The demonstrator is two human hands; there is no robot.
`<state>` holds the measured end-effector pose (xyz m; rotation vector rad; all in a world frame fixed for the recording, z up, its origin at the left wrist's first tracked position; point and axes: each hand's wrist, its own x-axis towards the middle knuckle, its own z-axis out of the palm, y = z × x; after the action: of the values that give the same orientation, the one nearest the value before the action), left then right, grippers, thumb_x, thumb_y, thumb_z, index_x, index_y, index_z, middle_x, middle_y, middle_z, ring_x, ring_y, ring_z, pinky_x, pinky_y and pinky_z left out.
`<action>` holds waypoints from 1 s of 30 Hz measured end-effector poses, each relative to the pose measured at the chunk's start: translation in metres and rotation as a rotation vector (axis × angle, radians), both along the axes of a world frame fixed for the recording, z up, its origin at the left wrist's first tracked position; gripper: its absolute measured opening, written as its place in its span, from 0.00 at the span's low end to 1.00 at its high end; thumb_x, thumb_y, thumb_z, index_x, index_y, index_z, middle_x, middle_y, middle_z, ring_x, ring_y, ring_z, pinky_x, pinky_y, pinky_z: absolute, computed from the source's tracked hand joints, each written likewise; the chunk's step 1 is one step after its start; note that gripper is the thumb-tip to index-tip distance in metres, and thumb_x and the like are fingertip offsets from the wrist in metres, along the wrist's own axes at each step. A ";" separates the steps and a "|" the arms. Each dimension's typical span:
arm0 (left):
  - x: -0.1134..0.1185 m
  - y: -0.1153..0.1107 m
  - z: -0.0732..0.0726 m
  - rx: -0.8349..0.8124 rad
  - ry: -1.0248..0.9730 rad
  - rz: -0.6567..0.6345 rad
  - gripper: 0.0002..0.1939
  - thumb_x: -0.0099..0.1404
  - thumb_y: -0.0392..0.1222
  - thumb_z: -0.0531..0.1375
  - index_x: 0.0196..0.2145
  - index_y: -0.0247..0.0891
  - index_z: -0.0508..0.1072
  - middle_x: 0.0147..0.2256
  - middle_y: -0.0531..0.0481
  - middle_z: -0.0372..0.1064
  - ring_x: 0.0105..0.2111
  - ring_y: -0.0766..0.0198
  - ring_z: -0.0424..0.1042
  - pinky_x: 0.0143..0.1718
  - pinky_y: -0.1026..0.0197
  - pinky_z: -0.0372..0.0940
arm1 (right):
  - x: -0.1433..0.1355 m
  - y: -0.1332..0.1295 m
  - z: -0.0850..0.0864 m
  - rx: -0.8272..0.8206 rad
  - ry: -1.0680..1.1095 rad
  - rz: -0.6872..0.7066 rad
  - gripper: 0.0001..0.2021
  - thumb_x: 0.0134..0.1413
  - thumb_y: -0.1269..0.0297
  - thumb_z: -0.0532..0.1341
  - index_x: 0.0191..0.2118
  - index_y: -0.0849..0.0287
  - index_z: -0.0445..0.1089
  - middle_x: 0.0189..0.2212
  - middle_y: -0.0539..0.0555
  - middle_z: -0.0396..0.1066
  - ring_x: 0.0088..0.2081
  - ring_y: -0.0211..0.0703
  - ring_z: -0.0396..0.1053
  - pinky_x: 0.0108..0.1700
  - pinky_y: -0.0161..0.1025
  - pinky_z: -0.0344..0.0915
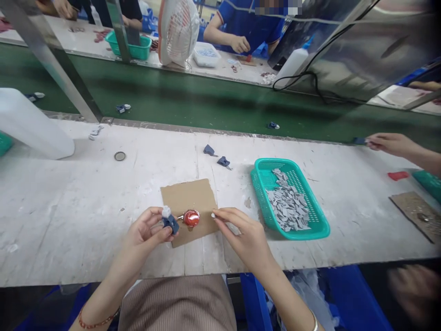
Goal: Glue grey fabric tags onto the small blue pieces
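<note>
My left hand [148,232] pinches a small dark blue plastic figure part [170,222] with a whitish top, held upright over the left edge of a cardboard piece [188,193]. Between finger and thumb of my right hand [243,232] is a small whitish piece [213,215], just past the cardboard's right edge. On the cardboard lies a round bottle cap [191,218] with glossy red-orange liquid in it. To the right stands a green plastic basket [257,184] holding many small grey pieces [289,207]. Two more dark blue parts [209,150] lie behind the cardboard.
A green conveyor belt [193,101] runs behind the table, carrying several blue parts. An empty bottle cap [120,156] and a white plastic jug [37,124] are at left. A co-worker's hand [389,143] reaches in at right. Across the belt are a fan [177,32] and other people.
</note>
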<state>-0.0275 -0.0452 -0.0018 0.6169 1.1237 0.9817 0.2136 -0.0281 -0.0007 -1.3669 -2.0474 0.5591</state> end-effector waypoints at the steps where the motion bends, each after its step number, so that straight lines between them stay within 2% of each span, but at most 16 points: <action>1: 0.002 -0.003 -0.001 0.001 -0.009 -0.003 0.16 0.56 0.44 0.69 0.41 0.40 0.71 0.43 0.45 0.75 0.34 0.62 0.75 0.35 0.61 0.70 | -0.004 0.002 0.005 -0.016 0.029 0.017 0.10 0.64 0.68 0.57 0.46 0.54 0.74 0.40 0.56 0.77 0.41 0.46 0.75 0.44 0.43 0.74; 5: 0.008 -0.011 -0.002 0.001 -0.017 0.036 0.13 0.57 0.43 0.69 0.38 0.40 0.72 0.41 0.46 0.75 0.34 0.61 0.75 0.35 0.61 0.70 | -0.022 0.009 0.019 -0.018 -0.001 0.120 0.10 0.64 0.68 0.57 0.44 0.54 0.75 0.38 0.56 0.76 0.41 0.45 0.75 0.43 0.43 0.74; 8: 0.011 -0.013 -0.001 -0.012 -0.011 0.103 0.13 0.57 0.42 0.69 0.38 0.41 0.71 0.40 0.48 0.75 0.33 0.62 0.75 0.35 0.62 0.69 | -0.030 0.013 0.019 0.014 -0.070 0.177 0.11 0.66 0.69 0.55 0.44 0.55 0.76 0.37 0.57 0.75 0.40 0.45 0.74 0.42 0.42 0.74; 12: 0.009 -0.014 -0.006 -0.004 -0.012 0.107 0.13 0.56 0.42 0.69 0.38 0.40 0.72 0.40 0.48 0.76 0.33 0.63 0.75 0.34 0.63 0.69 | -0.033 0.016 0.017 -0.006 -0.117 0.196 0.12 0.66 0.69 0.54 0.43 0.57 0.77 0.37 0.58 0.74 0.39 0.46 0.74 0.40 0.43 0.74; 14: 0.009 -0.013 -0.008 0.010 -0.014 0.098 0.14 0.57 0.43 0.69 0.39 0.40 0.72 0.41 0.47 0.76 0.34 0.63 0.75 0.34 0.63 0.69 | -0.032 0.017 0.019 -0.073 -0.031 0.169 0.11 0.64 0.69 0.56 0.42 0.57 0.77 0.37 0.58 0.75 0.39 0.46 0.74 0.41 0.44 0.74; 16: 0.010 -0.011 -0.008 0.027 -0.022 0.089 0.14 0.57 0.43 0.68 0.41 0.40 0.73 0.42 0.47 0.76 0.35 0.63 0.75 0.35 0.63 0.70 | -0.030 0.018 0.024 -0.207 0.132 0.106 0.09 0.61 0.68 0.60 0.41 0.55 0.78 0.37 0.56 0.77 0.40 0.46 0.75 0.43 0.43 0.74; 20: 0.020 -0.006 0.002 0.064 -0.060 0.077 0.11 0.58 0.42 0.68 0.38 0.40 0.75 0.43 0.46 0.76 0.38 0.60 0.77 0.38 0.62 0.71 | -0.028 0.020 0.037 -0.547 0.525 -0.054 0.05 0.54 0.62 0.67 0.37 0.54 0.79 0.37 0.54 0.79 0.39 0.45 0.76 0.42 0.42 0.75; 22: 0.028 -0.003 0.007 0.083 -0.087 0.060 0.09 0.58 0.42 0.68 0.37 0.40 0.76 0.43 0.47 0.77 0.38 0.60 0.77 0.38 0.62 0.71 | -0.028 0.019 0.042 -0.642 0.655 -0.082 0.06 0.51 0.61 0.69 0.36 0.54 0.80 0.37 0.53 0.79 0.39 0.44 0.77 0.43 0.41 0.75; 25: 0.038 0.002 0.013 0.103 -0.122 0.051 0.09 0.58 0.41 0.68 0.38 0.40 0.75 0.40 0.49 0.77 0.35 0.63 0.77 0.37 0.63 0.72 | -0.031 0.017 0.050 -0.669 0.725 -0.056 0.06 0.49 0.61 0.70 0.35 0.53 0.80 0.37 0.53 0.79 0.41 0.44 0.76 0.46 0.42 0.74; 30: 0.045 0.003 0.014 0.114 -0.169 0.056 0.07 0.60 0.40 0.67 0.37 0.39 0.74 0.40 0.50 0.77 0.34 0.66 0.77 0.39 0.64 0.73 | -0.036 0.012 0.060 -0.632 0.684 0.001 0.05 0.52 0.63 0.69 0.36 0.54 0.80 0.38 0.54 0.77 0.39 0.44 0.75 0.41 0.39 0.75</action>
<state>0.0179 -0.0425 0.0121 0.5850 0.9447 1.1308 0.1780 -0.0156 0.0590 -1.2410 -1.3514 1.5251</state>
